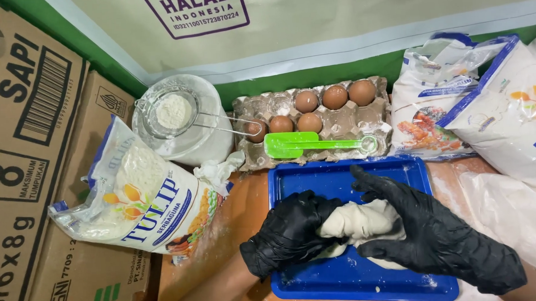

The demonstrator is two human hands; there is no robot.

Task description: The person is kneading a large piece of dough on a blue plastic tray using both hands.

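Over the blue tray (350, 284) on the worktop, I see my left hand (291, 233) and right hand (428, 234), both in black gloves, with each grip closed around the pale dough lump (362, 219). I judge the dough could stick to the gloves and tear, or spread flour beyond the tray toward the egg carton (338, 121).

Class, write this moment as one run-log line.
left hand: gripping dough | right hand: on dough | under: blue tray | behind: egg carton, green spatula

Both the left hand (291, 231) and the right hand (422, 231) wear glossy black disposable gloves, wrinkled, flecked with white flour; forearms are bare, without sleeves.
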